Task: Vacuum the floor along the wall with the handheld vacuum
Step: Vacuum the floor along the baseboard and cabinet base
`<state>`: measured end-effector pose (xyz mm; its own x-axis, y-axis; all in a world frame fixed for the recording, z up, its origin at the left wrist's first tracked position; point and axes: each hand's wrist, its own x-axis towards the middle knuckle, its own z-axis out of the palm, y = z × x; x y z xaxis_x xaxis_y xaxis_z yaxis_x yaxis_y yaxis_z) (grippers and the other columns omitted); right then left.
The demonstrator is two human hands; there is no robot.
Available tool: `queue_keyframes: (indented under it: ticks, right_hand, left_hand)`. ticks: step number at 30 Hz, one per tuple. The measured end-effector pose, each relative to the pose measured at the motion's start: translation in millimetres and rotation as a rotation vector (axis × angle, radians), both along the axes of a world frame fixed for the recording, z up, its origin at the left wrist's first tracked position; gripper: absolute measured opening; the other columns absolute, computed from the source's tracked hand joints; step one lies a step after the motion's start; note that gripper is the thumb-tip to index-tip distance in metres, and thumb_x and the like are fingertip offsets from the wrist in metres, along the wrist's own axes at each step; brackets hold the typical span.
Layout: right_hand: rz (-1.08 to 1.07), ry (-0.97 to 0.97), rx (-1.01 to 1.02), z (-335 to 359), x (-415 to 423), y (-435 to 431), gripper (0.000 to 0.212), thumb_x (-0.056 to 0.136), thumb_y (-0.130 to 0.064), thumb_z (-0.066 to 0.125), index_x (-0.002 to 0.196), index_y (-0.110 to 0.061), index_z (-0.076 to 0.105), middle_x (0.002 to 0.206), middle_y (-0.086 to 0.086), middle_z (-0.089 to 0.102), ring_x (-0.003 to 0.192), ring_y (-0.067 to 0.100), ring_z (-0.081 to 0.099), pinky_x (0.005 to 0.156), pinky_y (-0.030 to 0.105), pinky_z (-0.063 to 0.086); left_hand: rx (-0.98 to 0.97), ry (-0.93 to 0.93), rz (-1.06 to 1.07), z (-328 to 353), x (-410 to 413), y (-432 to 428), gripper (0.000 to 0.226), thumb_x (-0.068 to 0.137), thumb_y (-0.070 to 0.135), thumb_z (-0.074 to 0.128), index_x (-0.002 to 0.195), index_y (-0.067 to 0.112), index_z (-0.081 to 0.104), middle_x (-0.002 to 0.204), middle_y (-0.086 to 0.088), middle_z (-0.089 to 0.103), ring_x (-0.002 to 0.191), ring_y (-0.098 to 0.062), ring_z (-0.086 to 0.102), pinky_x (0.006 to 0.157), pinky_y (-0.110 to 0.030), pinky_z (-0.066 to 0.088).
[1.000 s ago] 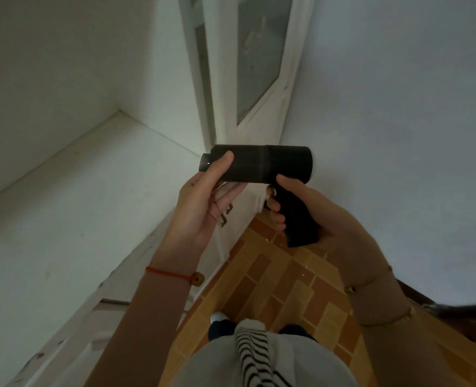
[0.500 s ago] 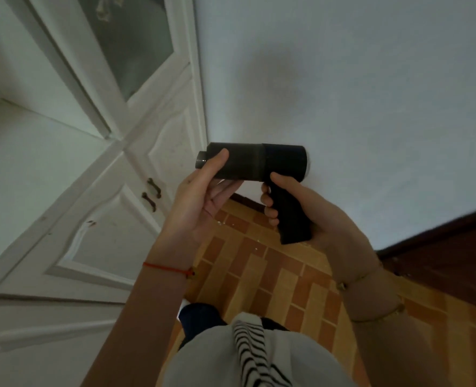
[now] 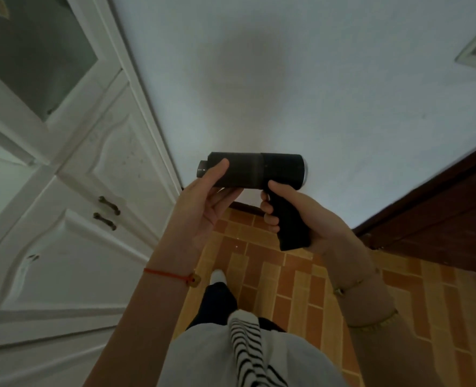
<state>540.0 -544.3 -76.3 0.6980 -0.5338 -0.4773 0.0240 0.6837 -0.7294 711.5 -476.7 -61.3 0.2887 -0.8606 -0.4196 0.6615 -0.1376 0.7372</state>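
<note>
the handheld vacuum point(image 3: 255, 171) was held up in front of the chest near the middle of the view, its dark barrel lying level, with the short nozzle stub pointing toward 9 o'clock and the paler end cap toward 3 o'clock. the right hand point(image 3: 309, 219) was closed around the pistol grip that dropped from the barrel toward 5 o'clock, fingers curled over the front of the grip and the thumb reaching up to the barrel's underside. the left hand point(image 3: 203, 208) cupped the nozzle end from below, palm up and loosely spread, its thumb laid over the front of the barrel and the fingers beneath it; how firmly those fingers pressed could not be told. a red string bracelet point(image 3: 169, 275) circled the left wrist and thin gold bracelets point(image 3: 354, 284) the right. the vacuum was well above the floor point(image 3: 287, 275), a pattern of orange and brown tiles running from 6 o'clock up to the pale wall point(image 3: 287, 79), which filled the view from 12 to 2 o'clock. a white cabinet point(image 3: 77, 219) with two small dark handles point(image 3: 107, 212) stood at 9 o'clock, and a dark wooden baseboard point(image 3: 440, 208) ran at 3 o'clock. a striped garment point(image 3: 245, 344) hung at 6 o'clock, with a white shoe tip point(image 3: 217, 276) on the tiles just above it.
</note>
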Motion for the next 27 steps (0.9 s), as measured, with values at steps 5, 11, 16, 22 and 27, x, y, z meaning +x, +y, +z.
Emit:
queue_keyframes:
  ticks: [5,11,16,22,27]
  right_hand:
    - [-0.057,-0.008,0.014,-2,9,-30,0.022,0.083,-0.035,0.063,0.087,-0.013,0.057,0.069,0.000,0.056,0.054,0.010,0.052,0.051,0.020,0.047]
    - [-0.091,0.022,0.012,-2,37,-77,0.021,0.085,-0.033,0.062,0.085,-0.013,0.057,0.068,0.000,0.056,0.053,0.010,0.053,0.050,0.020,0.048]
    - [-0.094,0.016,0.030,-10,60,-108,0.022,0.084,-0.033,0.063,0.085,-0.012,0.057,0.068,0.001,0.056,0.054,0.011,0.052,0.051,0.020,0.048]
    - [-0.058,0.008,0.101,-24,82,-133,0.020,0.084,-0.031,0.064,0.087,-0.012,0.057,0.069,0.000,0.057,0.055,0.010,0.053,0.053,0.020,0.049]
    - [0.003,-0.002,0.170,-33,98,-156,0.014,0.086,-0.027,0.064,0.084,-0.014,0.060,0.071,0.001,0.059,0.058,0.011,0.055,0.058,0.020,0.050]
  left_hand:
    - [-0.012,0.003,-0.042,-1,9,-40,0.016,0.090,0.017,0.063,0.105,0.012,0.064,0.111,-0.014,0.071,0.106,-0.023,0.070,0.097,-0.034,0.054]
    - [-0.029,0.014,-0.064,-4,37,-89,0.021,0.085,0.018,0.066,0.105,0.013,0.064,0.111,-0.014,0.071,0.109,-0.025,0.069,0.102,-0.037,0.051]
    - [-0.019,0.027,-0.092,-9,63,-121,0.024,0.082,0.018,0.067,0.105,0.014,0.064,0.109,-0.012,0.072,0.110,-0.025,0.069,0.099,-0.036,0.053]
    - [0.017,0.029,-0.103,-19,87,-146,0.029,0.077,0.019,0.067,0.105,0.014,0.064,0.107,-0.011,0.072,0.109,-0.025,0.069,0.097,-0.035,0.054]
    - [0.021,0.034,-0.086,-26,103,-158,0.026,0.083,0.016,0.064,0.108,0.012,0.063,0.109,-0.012,0.072,0.110,-0.024,0.069,0.099,-0.034,0.054]
